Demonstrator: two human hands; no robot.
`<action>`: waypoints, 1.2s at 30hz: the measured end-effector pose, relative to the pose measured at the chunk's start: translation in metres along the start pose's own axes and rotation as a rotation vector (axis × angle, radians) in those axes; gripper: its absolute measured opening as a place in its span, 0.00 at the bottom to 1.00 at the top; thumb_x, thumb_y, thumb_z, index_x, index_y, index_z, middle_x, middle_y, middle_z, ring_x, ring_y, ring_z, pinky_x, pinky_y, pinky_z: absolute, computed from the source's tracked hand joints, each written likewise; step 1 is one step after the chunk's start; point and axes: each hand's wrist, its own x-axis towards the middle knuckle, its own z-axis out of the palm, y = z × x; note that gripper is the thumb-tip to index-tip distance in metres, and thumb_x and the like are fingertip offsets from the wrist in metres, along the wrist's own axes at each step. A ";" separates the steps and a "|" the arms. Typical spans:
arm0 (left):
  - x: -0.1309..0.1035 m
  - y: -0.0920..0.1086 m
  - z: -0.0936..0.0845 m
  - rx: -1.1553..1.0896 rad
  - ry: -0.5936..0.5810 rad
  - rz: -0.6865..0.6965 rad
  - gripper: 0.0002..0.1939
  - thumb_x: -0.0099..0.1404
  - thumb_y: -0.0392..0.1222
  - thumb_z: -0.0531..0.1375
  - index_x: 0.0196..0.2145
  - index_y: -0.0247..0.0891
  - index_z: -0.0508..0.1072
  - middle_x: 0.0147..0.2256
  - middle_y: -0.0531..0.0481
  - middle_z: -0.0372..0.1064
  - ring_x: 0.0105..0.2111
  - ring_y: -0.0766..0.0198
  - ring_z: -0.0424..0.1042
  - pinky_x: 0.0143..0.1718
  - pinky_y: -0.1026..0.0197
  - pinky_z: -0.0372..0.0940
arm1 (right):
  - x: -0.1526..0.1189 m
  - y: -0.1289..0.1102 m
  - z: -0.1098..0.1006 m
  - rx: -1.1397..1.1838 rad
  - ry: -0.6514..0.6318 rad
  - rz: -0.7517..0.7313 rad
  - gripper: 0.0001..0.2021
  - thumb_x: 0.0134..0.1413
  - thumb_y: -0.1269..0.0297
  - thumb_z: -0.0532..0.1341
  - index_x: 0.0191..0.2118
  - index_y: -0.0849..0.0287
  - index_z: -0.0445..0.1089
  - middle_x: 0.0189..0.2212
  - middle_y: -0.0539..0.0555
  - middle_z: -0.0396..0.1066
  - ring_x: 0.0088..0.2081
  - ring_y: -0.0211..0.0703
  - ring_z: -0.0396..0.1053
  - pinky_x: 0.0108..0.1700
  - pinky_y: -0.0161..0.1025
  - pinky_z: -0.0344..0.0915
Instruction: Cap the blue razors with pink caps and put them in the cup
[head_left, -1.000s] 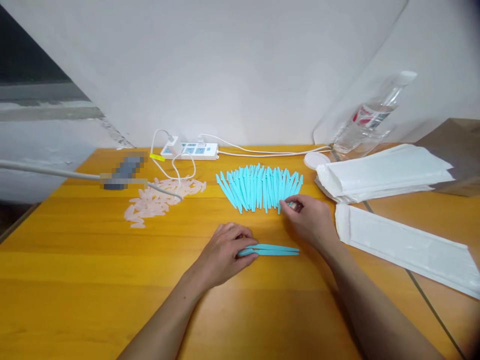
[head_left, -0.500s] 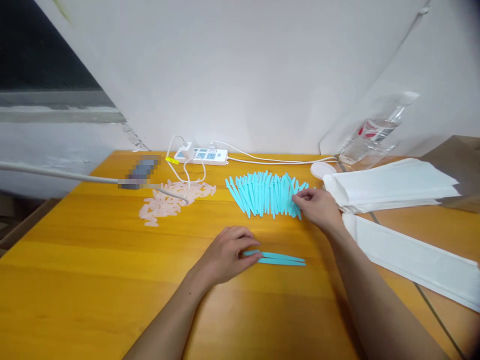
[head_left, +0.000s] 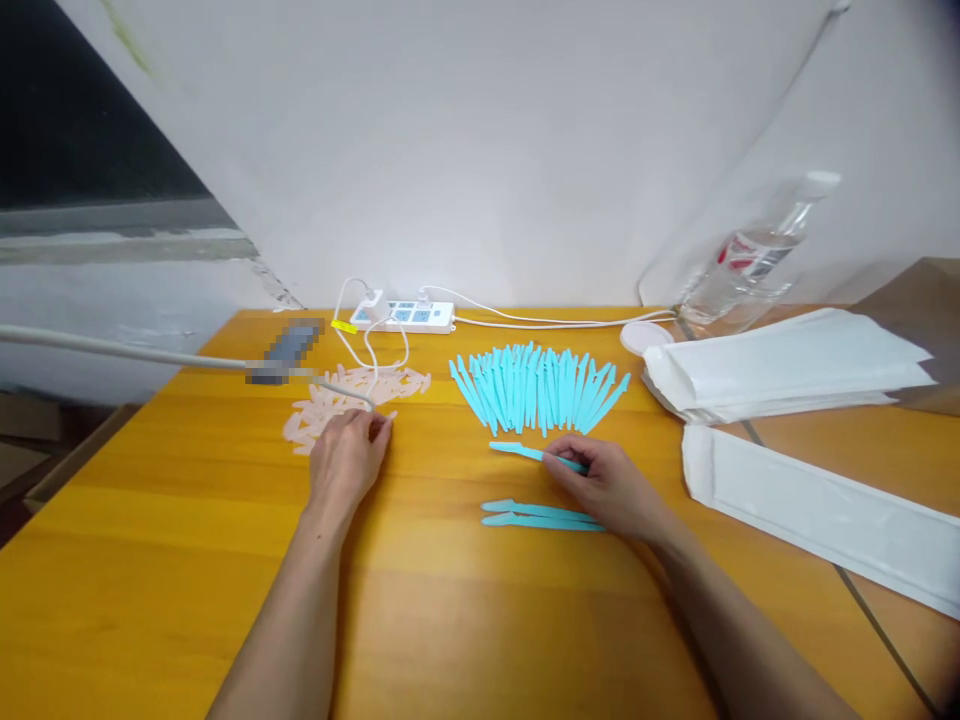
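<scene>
My right hand [head_left: 600, 480] is closed on the handle of a turquoise eyebrow razor [head_left: 517, 450], its flat end pointing left. Just below, two more turquoise razors [head_left: 525, 515] lie side by side on the table, their right ends partly under that hand. Behind them several razors are spread in a fan-shaped pile [head_left: 536, 390]. My left hand [head_left: 345, 455] is at the near edge of a heap of small pale pink blade covers [head_left: 307, 415]. Its thumb and finger are pinched together, with a pink tip showing beside them.
A white power strip [head_left: 420, 317] with cables stands against the wall. A pale cable [head_left: 127, 345] crosses above the table from the left, near a blurred phone [head_left: 289, 350]. White padded envelopes [head_left: 787, 365], a round white lid [head_left: 646, 337] and a clear bottle [head_left: 750, 260] are on the right.
My left hand has left the two razors and moved up-left to the pink covers. My right hand has drawn a razor out of the pile, toward me and leftward.
</scene>
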 end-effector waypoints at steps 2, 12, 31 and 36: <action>0.000 0.004 -0.002 -0.045 -0.062 0.017 0.15 0.70 0.47 0.52 0.39 0.40 0.76 0.38 0.44 0.76 0.37 0.53 0.74 0.37 0.56 0.63 | 0.003 0.001 0.003 -0.017 0.033 -0.030 0.13 0.62 0.57 0.55 0.32 0.58 0.71 0.23 0.48 0.64 0.26 0.37 0.59 0.28 0.33 0.56; -0.015 0.039 -0.002 -0.807 -0.392 0.053 0.19 0.69 0.50 0.54 0.48 0.37 0.76 0.31 0.49 0.71 0.28 0.64 0.68 0.30 0.63 0.62 | 0.001 0.005 0.005 -0.007 0.062 -0.049 0.10 0.60 0.62 0.56 0.32 0.59 0.72 0.25 0.49 0.67 0.27 0.37 0.62 0.28 0.32 0.57; -0.028 0.071 0.002 -0.563 -0.243 0.381 0.11 0.71 0.43 0.55 0.42 0.40 0.76 0.37 0.46 0.71 0.36 0.62 0.71 0.37 0.61 0.64 | 0.003 0.005 0.006 -0.091 0.060 -0.039 0.11 0.61 0.61 0.56 0.32 0.58 0.73 0.25 0.49 0.69 0.27 0.38 0.63 0.29 0.33 0.59; -0.027 0.075 -0.001 -1.081 -0.366 0.056 0.14 0.69 0.49 0.58 0.47 0.38 0.72 0.33 0.50 0.72 0.30 0.66 0.71 0.33 0.62 0.68 | 0.002 0.004 0.006 -0.079 0.054 -0.027 0.10 0.61 0.62 0.56 0.32 0.58 0.72 0.25 0.49 0.68 0.27 0.37 0.62 0.29 0.33 0.58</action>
